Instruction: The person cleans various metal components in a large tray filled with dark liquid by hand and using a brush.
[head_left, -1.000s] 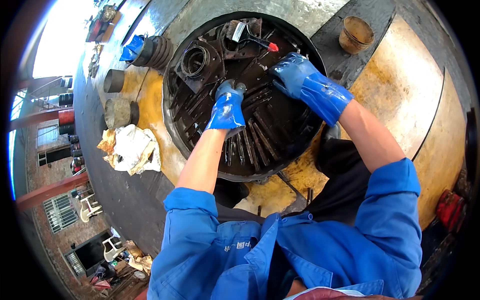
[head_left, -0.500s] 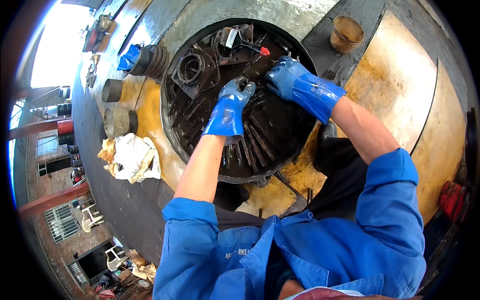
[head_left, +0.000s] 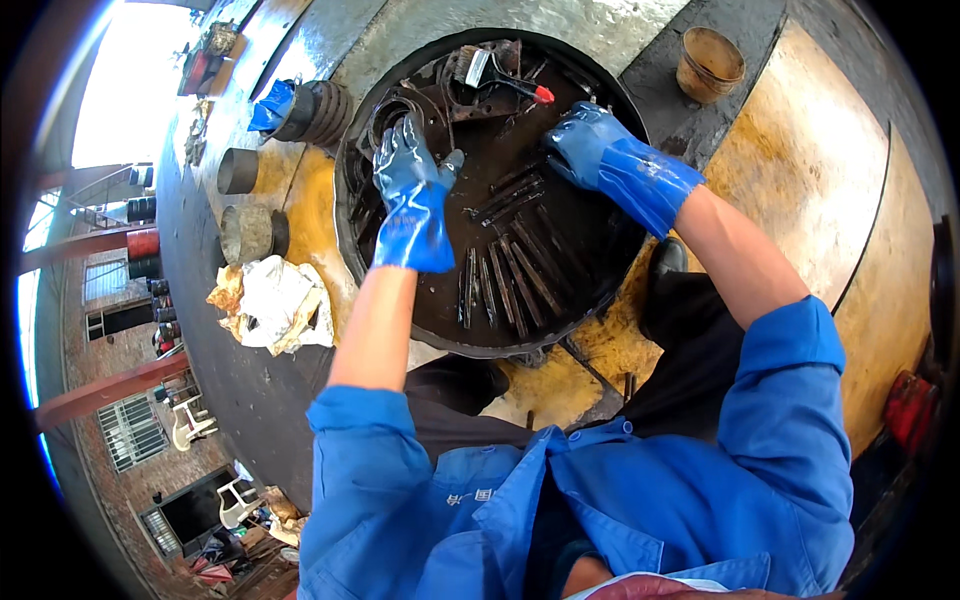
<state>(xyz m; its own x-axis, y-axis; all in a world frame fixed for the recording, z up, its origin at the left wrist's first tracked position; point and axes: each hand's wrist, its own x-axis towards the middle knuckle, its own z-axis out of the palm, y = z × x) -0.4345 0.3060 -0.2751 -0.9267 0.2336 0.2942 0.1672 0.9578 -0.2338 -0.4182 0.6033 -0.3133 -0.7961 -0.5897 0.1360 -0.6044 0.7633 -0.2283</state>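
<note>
A wide, round dark pan (head_left: 341, 215) holds oily liquid and grimy metal parts. My left hand (head_left: 408, 165), in a blue rubber glove, lies over the pan's left side, fingers stretched out and thumb apart. It covers part of a flanged metal piece with a ring (head_left: 383, 112). My right hand (head_left: 585, 142), gloved alike, is at the pan's upper right with its fingers curled down; what they hold, if anything, is hidden. Between and below the hands lie several narrow metal strips (head_left: 515, 282). A brush (head_left: 478, 68) with a red-tipped handle rests across a metal part at the far side.
A rusty bucket (head_left: 710, 66) stands beyond the pan at right. To the left are a crumpled white rag (head_left: 280, 305), short metal cylinders (head_left: 247, 233) and a stack of rings (head_left: 318, 113). My dark shoe (head_left: 668, 258) is close to the pan's right edge.
My left hand has moved left from the pan's middle to the ringed part, its fingers going from curled to stretched out. My right hand stays curled near the right rim.
</note>
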